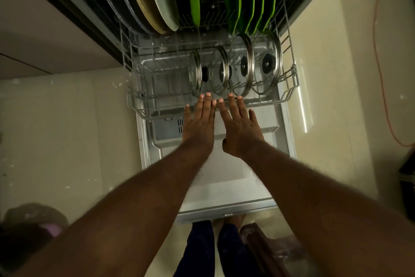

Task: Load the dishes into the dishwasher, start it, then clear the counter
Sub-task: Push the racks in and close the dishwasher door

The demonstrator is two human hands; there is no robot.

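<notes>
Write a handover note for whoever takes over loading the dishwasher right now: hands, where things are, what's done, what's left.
Hands: left hand and right hand both open, fingers straight, at the lower rack's front rim.
Rack pulled out over the open door; holds four glass lids in front, green plates and large plates behind.
Done: these dishes racked.
Left: push rack in, shut door, start it, clear counter (out of view).
</notes>
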